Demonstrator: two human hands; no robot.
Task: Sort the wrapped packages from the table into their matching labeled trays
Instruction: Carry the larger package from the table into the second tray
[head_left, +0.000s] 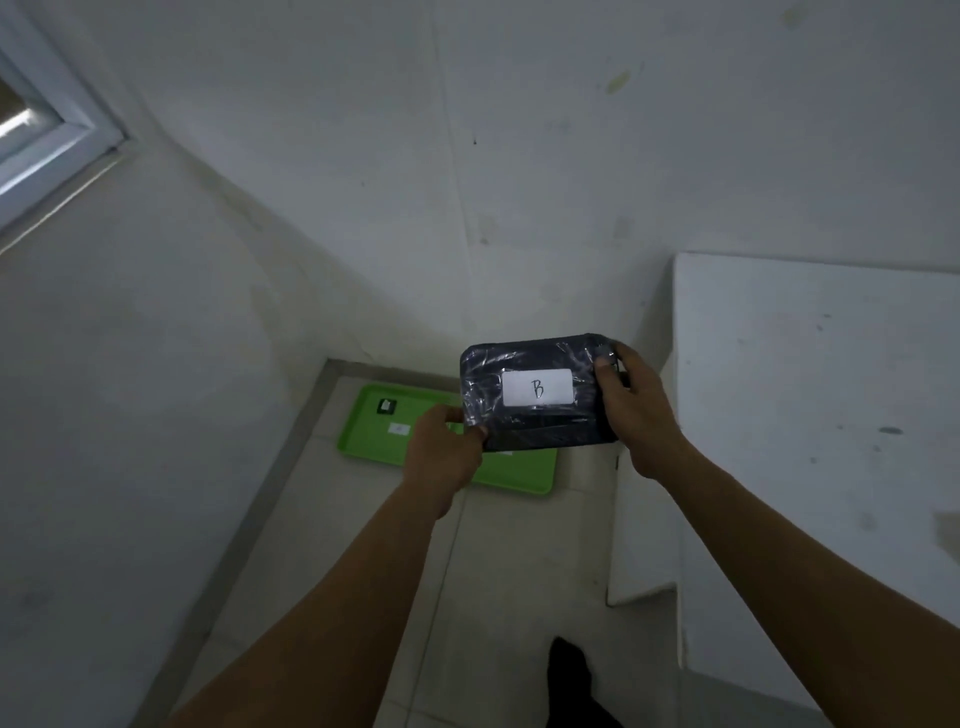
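A dark package (535, 423) wrapped in clear film is held up in front of me, its white label marked "B" facing the camera. My left hand (444, 452) grips its lower left corner. My right hand (631, 402) holds its right end, thumb on the front face. Below and behind the package a green tray (379, 441) lies on the tiled floor in the corner. The tray carries a small white label and a small dark item near its far left corner. The package hides part of the tray.
A white table (810, 405) stands to my right, its edge close to my right forearm. White walls meet in the corner behind the tray. A window frame (47, 140) is at the upper left. My dark-socked foot (569, 670) shows on the floor below.
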